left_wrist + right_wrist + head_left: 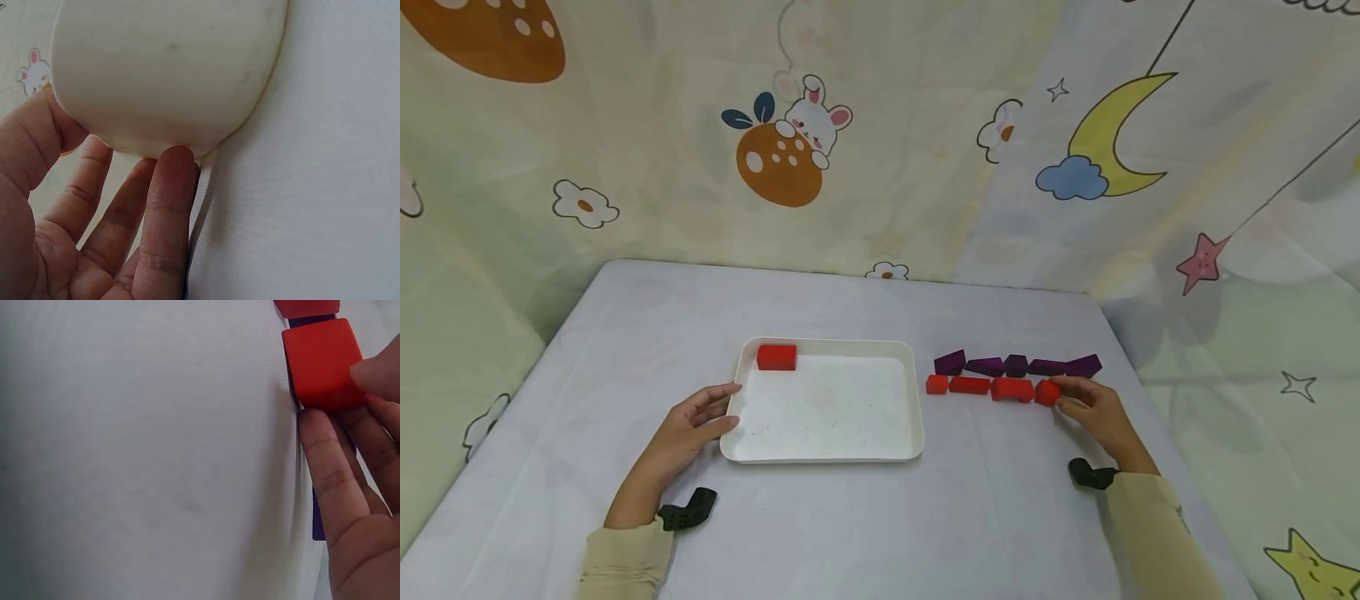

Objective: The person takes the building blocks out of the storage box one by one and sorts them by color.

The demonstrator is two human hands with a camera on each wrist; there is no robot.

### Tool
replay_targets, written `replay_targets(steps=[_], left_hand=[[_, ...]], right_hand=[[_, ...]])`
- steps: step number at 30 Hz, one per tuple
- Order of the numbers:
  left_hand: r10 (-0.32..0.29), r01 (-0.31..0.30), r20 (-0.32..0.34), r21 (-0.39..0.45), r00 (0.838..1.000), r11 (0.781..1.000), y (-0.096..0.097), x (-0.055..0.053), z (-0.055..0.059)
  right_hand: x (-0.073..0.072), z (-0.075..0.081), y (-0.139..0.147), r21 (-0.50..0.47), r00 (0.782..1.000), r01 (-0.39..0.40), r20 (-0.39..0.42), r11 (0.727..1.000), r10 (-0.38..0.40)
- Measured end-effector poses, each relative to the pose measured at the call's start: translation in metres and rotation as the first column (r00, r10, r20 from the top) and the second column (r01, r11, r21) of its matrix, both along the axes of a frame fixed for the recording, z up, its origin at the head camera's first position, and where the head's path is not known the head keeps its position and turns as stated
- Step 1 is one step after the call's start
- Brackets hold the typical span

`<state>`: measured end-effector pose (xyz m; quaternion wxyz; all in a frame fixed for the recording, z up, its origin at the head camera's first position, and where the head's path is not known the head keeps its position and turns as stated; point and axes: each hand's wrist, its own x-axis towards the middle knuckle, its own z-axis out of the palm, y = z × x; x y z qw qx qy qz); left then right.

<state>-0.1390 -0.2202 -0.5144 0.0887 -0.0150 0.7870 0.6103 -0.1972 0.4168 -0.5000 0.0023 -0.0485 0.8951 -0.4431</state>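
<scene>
A white rectangular tray [827,457] lies on the table with a red block [777,357] inside at its far left corner. At the tray's left edge, my left hand [688,429] rests its thumb and fingertips against the outer side; in the left wrist view the fingers [167,212] are fairly straight. My right hand [1097,412] pinches a red cube-like block [325,362] between thumb and fingers, at the right end of a row of red blocks. That row holds a small red block [936,384], a long one [970,385] and an arch-shaped one [1012,389].
Behind the red row runs a line of several purple blocks [1016,366] of various shapes. A white cloth covers the table [880,533]. Patterned fabric [910,125] hangs behind and beside the table. Each wrist wears a black device [688,510].
</scene>
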Motion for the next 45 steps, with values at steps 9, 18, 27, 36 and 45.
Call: replay_targets(steps=[9, 18, 27, 36, 45], left_hand=[[0.0, 0.0, -0.011, 0.001, 1.0, 1.0, -0.003, 0.001, 0.0], [-0.01, 0.01, -0.011, -0.003, 1.0, 1.0, -0.004, 0.002, 0.0], [-0.006, 0.006, -0.001, -0.012, 1.0, 1.0, -0.004, 0.001, -0.001], [-0.016, 0.016, -0.02, 0.023, 1.0, 1.0, -0.005, 0.001, -0.002], [-0.003, 0.003, -0.004, 0.001, 1.0, 1.0, -0.005, 0.002, -0.001]], right_hand=[[0.001, 0.019, -0.009, -0.017, 0.998, -0.008, -0.065, 1.0, 0.007], [-0.005, 0.039, -0.053, -0.098, 0.98, -0.108, -0.178, 0.989, 0.089], [-0.015, 0.051, -0.124, -0.221, 0.971, -0.216, -0.148, 0.951, 0.186], [-0.033, 0.06, -0.193, -0.263, 0.963, -0.268, -0.107, 0.927, 0.248], [-0.053, 0.057, -0.257, -0.26, 0.936, -0.35, -0.065, 0.9, 0.345]])
